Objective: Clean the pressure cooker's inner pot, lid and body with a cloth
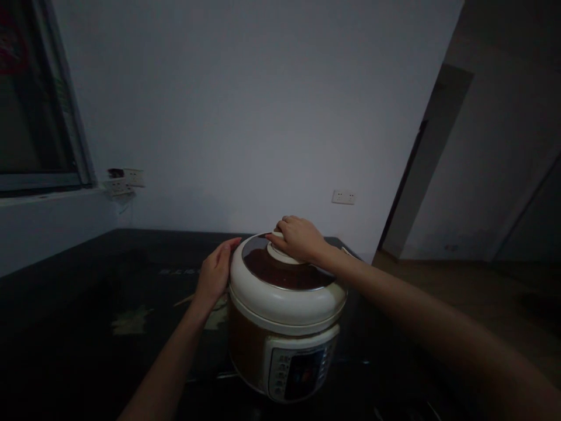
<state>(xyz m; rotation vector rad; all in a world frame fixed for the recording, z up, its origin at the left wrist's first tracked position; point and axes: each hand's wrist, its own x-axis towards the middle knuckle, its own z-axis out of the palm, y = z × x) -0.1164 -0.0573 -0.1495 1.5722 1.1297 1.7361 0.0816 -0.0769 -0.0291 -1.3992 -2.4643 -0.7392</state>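
Observation:
A white and brown electric pressure cooker (pixel 249 345) stands upright on a dark tabletop, its button panel (pixel 300 371) facing me. The rounded white lid (pixel 280 304) with a dark, shiny centre sits on top. My right hand (pixel 300 237) reaches across and is closed around the knob (pixel 280 257) in the lid's middle, hiding most of it. At the left side of the lid rests my left hand (pixel 217 269), its fingers stretched out along the rim and not wrapped round anything.
The dark glossy table (pixel 87 292) has a leaf-like pattern and meets a pale wall (pixel 245 117). One wall socket (pixel 343 197) is behind the cooker; other sockets (pixel 134 177) are at the left, near a window (pixel 35 117). A doorway opens at right.

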